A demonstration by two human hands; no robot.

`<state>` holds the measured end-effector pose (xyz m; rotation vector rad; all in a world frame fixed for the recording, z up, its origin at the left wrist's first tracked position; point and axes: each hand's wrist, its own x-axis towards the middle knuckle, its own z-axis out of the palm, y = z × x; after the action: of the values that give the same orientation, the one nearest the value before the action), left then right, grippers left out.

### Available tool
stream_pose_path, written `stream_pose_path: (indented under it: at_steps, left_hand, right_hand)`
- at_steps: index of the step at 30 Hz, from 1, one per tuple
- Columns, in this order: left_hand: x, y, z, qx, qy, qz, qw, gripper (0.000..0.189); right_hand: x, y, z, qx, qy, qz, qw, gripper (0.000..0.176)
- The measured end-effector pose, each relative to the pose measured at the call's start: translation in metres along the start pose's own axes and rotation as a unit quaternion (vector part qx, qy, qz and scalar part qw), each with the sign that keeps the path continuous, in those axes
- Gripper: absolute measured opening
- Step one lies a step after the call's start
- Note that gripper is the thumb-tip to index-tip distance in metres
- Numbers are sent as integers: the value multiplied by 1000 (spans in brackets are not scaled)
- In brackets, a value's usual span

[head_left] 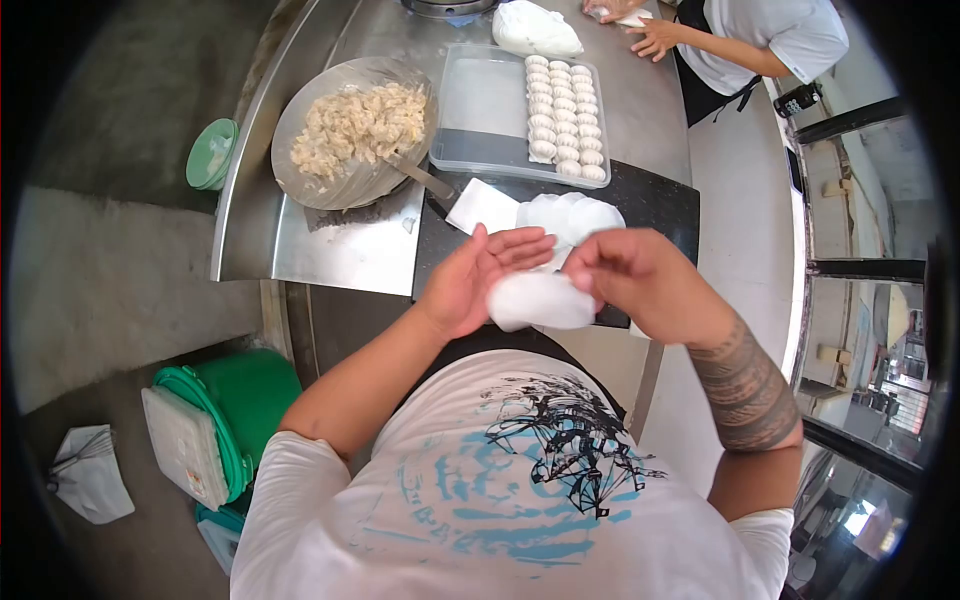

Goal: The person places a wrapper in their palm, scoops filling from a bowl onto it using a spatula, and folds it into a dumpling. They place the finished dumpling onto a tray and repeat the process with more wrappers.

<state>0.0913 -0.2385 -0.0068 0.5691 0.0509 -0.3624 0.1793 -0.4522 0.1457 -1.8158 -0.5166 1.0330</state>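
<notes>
**Dumpling wrapper (540, 302) held between both hands at chest height**

The dumpling wrapper, a pale round sheet, sits in front of the person's chest, just below the near edge of the dark board (655, 200). The left hand (478, 282) is spread wide, palm turned inward and fingers stretched flat, with the wrapper's left edge resting against its lower palm. The right hand (628, 275) is curled narrow, its fingertips pinching the wrapper's right side.

Just beyond the hands, a stack of wrappers (578, 215) lies on the board. Farther back on the steel table (640, 100) stand a clear tray (485, 100) with rows of finished dumplings (565, 120) along its right side and, to its left, a metal bowl (300, 110) of filling (358, 128). At the far end, a co-worker's hand (655, 40) rests on the table.
</notes>
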Motion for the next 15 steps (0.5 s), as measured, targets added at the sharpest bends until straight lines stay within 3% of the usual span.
stream_pose_path:
  at_steps: [3,4,6,8,9,11,13,14,15]
  left_hand:
    - [-13,26,9,-139,-36,22,989,91]
    - [-19,39,5,-140,-76,29,987,84]
    - [-37,54,-8,-71,33,40,996,62]
    - [-57,69,-17,-14,147,54,988,39]
    - [-66,76,-23,12,185,59,981,39]
    - [-82,90,-37,63,259,69,961,39]
    - [-98,100,-55,249,289,130,915,37]
    - [-107,105,-65,339,299,156,878,36]
    - [-115,110,-76,366,308,134,868,34]
  right_hand:
    - [44,-3,33,151,51,21,987,21]
    - [58,-2,43,191,63,21,979,22]
    - [83,3,59,222,67,27,972,27]
    - [101,-2,75,159,93,27,983,28]
    - [110,-6,83,127,105,26,986,29]
    - [131,-6,99,-37,205,-77,975,32]
    - [155,-20,115,-247,280,-210,904,33]
    - [175,-16,123,-324,271,-282,862,27]
    - [193,-14,132,-396,250,-256,846,24]
